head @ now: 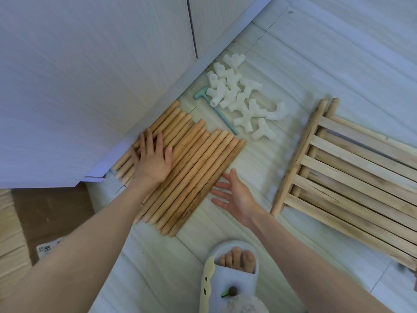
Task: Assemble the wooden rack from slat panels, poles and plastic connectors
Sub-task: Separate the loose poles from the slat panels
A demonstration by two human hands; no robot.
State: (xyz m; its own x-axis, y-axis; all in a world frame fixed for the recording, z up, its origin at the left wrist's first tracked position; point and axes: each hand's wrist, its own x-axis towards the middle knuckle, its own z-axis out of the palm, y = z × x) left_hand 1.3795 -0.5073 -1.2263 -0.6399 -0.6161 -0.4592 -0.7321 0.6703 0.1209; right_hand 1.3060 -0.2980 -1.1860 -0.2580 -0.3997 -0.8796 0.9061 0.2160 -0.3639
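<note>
Here, from the head view, we list what lies on the pale tiled floor. Item: wooden poles, round, smooth, tan, laid side by side in a row against the white cabinet. Our left hand rests flat on them, fingers straight and spread, gripping nothing. Our right hand hovers just beside the row's near edge, fingers relaxed and held apart, palm turned toward the poles, holding nothing. Item: plastic connectors, white, glossy, short tubes branching in several directions, heaped beyond the poles. Item: a small teal hammer, slim handle, partly under the heap. Item: slat panels, pale rough timber, stacked well apart to the right, flat slats between round rails. Nothing is joined yet.

We judge the step to be levelling and counting the poles; done well, we keep the left palm pressing lightly so none roll, and nudge the ends flush with the right.
</note>
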